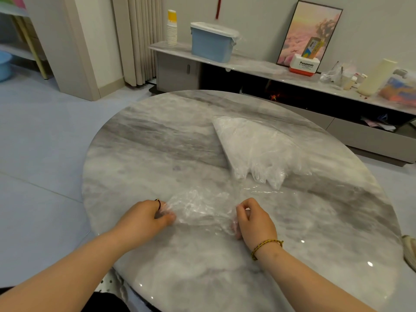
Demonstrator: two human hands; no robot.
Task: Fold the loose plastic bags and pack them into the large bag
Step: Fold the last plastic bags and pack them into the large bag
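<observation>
Hands curled inward: left hand (144,218) and right hand (255,220) pinch crumpled bag (200,209).

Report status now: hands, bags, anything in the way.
Left hand and right hand both pinch loose bag. Large bag lies beyond, filled. Nothing in the way.

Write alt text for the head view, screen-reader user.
A person's left hand and right hand pinch opposite ends of a crumpled clear plastic bag on a round marble table. A large bag, stuffed with white plastic, lies beyond it to the right.
</observation>
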